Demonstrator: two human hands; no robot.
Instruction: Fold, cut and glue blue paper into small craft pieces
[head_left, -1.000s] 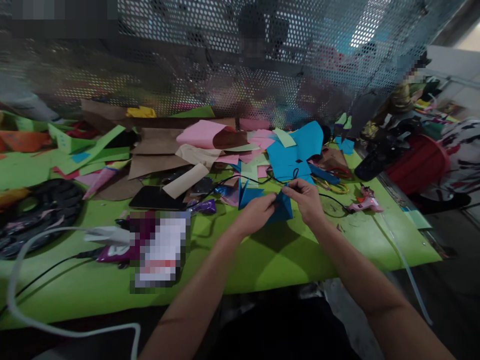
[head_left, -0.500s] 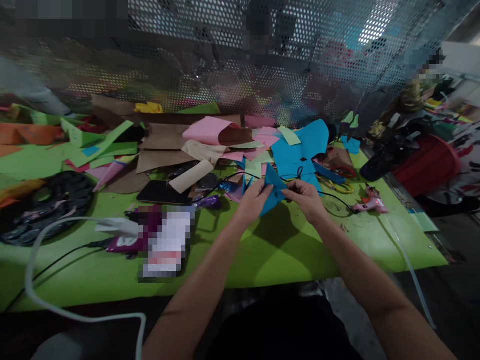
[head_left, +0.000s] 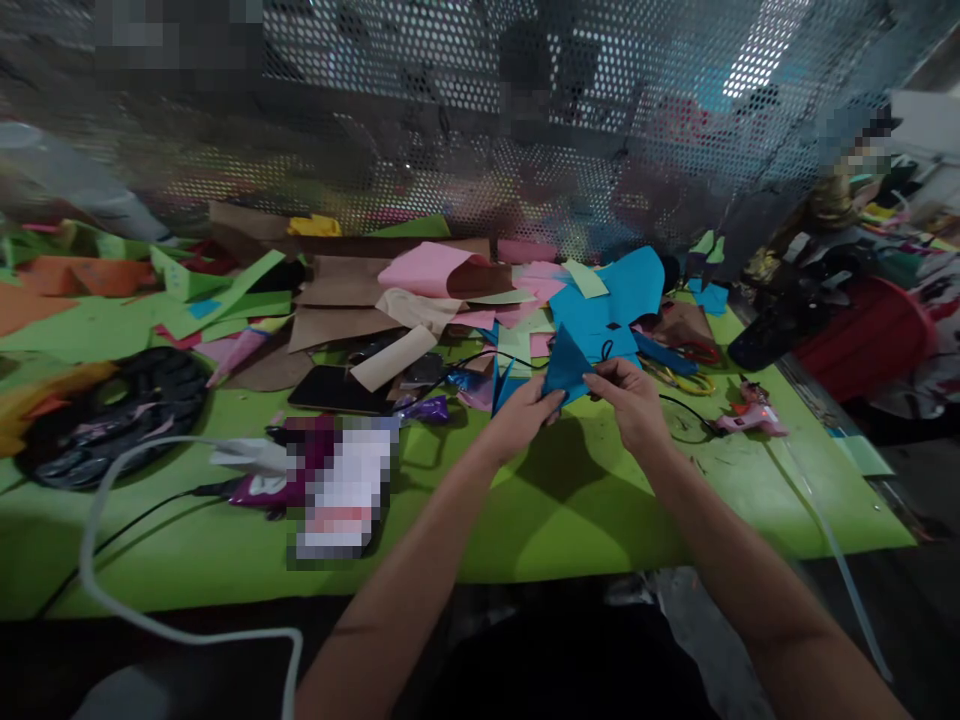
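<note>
A folded piece of blue paper [head_left: 564, 366] is held up above the green tabletop, its pointed corner upward. My left hand [head_left: 527, 415] pinches its lower left side between thumb and fingers. On the other side, the fingertips of my right hand [head_left: 626, 392] grip the right edge. Just behind lie a larger blue sheet [head_left: 611, 292] with a small dark slot in it and pale green paper strips [head_left: 514, 350]. A thin black cord [head_left: 487, 356] runs behind the held piece.
To the right rests a pink glue gun [head_left: 755, 418] with a lit red spot. A phone [head_left: 345, 490], purple power device [head_left: 274, 488], white cable [head_left: 94, 540] and round black tray [head_left: 112, 415] occupy the left. Paper scraps line the perforated metal screen [head_left: 450, 130].
The blue paper has been turned between my hands, so its right side now opens out flatter. Both hands keep their hold. The whole view has shifted slightly.
</note>
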